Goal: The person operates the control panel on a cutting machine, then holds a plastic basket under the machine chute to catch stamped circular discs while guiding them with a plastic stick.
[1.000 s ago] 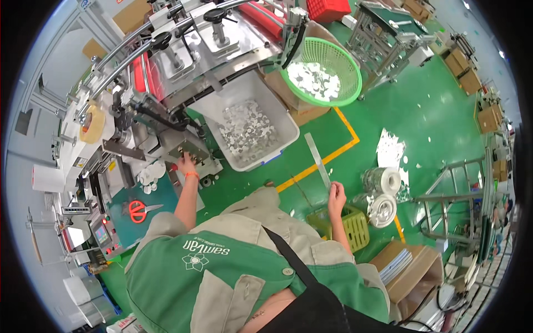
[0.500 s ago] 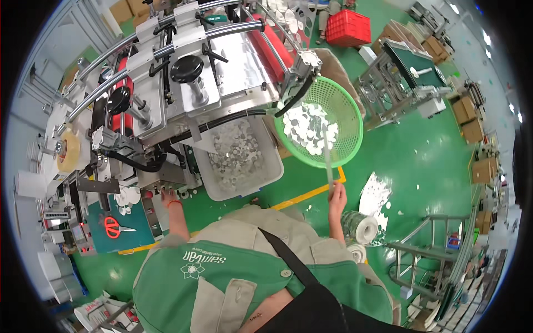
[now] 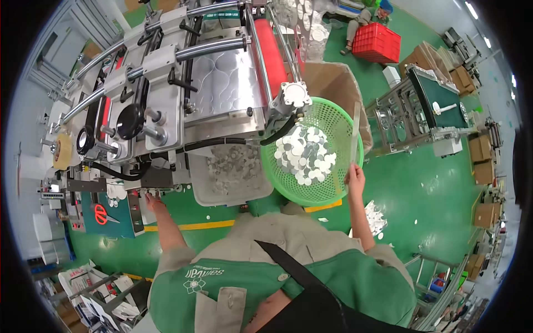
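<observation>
My right hand (image 3: 355, 178) is closed around the lower end of a long, flat, pale strip (image 3: 355, 133), which looks like a ruler. The strip points away from me along the right rim of a green mesh basket (image 3: 284, 187). Inside the basket lies a pile of small round white and silvery discs (image 3: 305, 158). At the lower front of the machine (image 3: 216, 89), my left hand (image 3: 152, 201) rests beside some small controls; its fingertips are partly hidden and their grip is unclear. A grey-white bin (image 3: 230, 201), partly under the machine, holds many more discs.
Orange-handled scissors (image 3: 102, 214) lie on a dark green mat at left. Behind the basket stands a brown carton (image 3: 338, 83). White scraps (image 3: 375, 217) lie on the floor at right. Farther back, a person (image 3: 363, 19) sits near a red crate (image 3: 377, 43).
The strip's tip has left the discs and swung to the basket's right rim as my right hand moved right. My left hand stays at the machine front. The whole view has shifted.
</observation>
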A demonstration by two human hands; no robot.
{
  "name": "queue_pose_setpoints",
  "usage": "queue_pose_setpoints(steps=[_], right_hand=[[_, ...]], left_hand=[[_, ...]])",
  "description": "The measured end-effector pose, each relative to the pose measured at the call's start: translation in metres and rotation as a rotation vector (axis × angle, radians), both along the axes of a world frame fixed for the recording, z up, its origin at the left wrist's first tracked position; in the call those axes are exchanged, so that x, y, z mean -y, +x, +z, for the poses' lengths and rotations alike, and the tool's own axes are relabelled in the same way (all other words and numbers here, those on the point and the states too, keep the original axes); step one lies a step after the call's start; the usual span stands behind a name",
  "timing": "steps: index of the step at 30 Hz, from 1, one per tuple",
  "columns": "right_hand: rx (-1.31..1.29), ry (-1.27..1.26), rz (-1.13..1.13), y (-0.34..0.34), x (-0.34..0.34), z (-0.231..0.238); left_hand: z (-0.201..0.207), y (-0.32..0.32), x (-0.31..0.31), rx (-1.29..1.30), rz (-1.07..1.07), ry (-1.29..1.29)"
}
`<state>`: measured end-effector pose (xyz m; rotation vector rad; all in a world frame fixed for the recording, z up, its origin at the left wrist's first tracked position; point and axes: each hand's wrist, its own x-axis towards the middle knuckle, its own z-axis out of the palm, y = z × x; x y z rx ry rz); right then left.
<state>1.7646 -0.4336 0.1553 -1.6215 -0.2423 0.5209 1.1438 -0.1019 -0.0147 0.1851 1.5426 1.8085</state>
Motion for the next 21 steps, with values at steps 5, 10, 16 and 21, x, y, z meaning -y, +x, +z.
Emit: queue_pose_setpoints(steps=[5,10,16,21], right_hand=[[0.027,-0.056,0.113,0.051,-0.024,0.010],[0.157,-0.127,0.126,0.063,-0.036,0.009],[-0.024,-0.098,0.003,0.041,-0.039,0.010],[-0.369,-0.091,0.059,0.001,-0.064,0.000]], left_hand=[[0.012,-0.022,0.003,0.051,-0.116,-0.444],[-0.019,-0.057,0.049,-0.579,0.092,-0.308],[0.065,-0.074,0.092,-1.459,0.142,-0.851],[0.069,-0.125,0.091,-1.605,-0.279,-0.899]])
